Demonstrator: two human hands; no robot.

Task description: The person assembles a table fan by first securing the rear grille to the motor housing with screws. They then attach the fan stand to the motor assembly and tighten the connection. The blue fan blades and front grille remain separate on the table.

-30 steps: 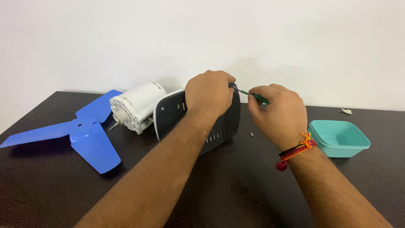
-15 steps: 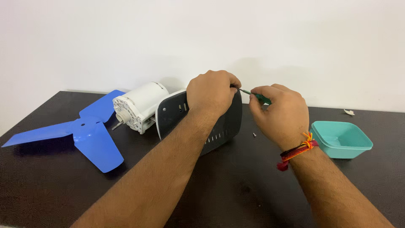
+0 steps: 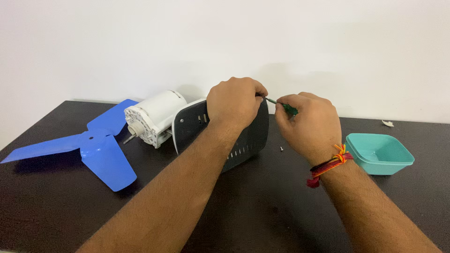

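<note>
Our left hand (image 3: 234, 100) has its grip clenched over the top edge of the dark fan housing (image 3: 243, 140), standing upright mid-surface (image 3: 262, 211). Our right hand (image 3: 307, 124) pinches a green-handled screwdriver (image 3: 281, 106), tip at the housing's top. A small screw (image 3: 281, 149) lies just beside it; the blue blade (image 3: 93, 147) sits left, the teal bowl (image 3: 379, 154) right.

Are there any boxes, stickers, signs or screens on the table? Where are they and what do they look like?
No stickers, signs or screens show.
Teal tub: an open, square plastic container with rounded corners, on the dark table at the right, beside the right hand.
Dark grey housing: a rounded panel with a row of small slots, mid-table under the left hand; no label visible on it.
</note>
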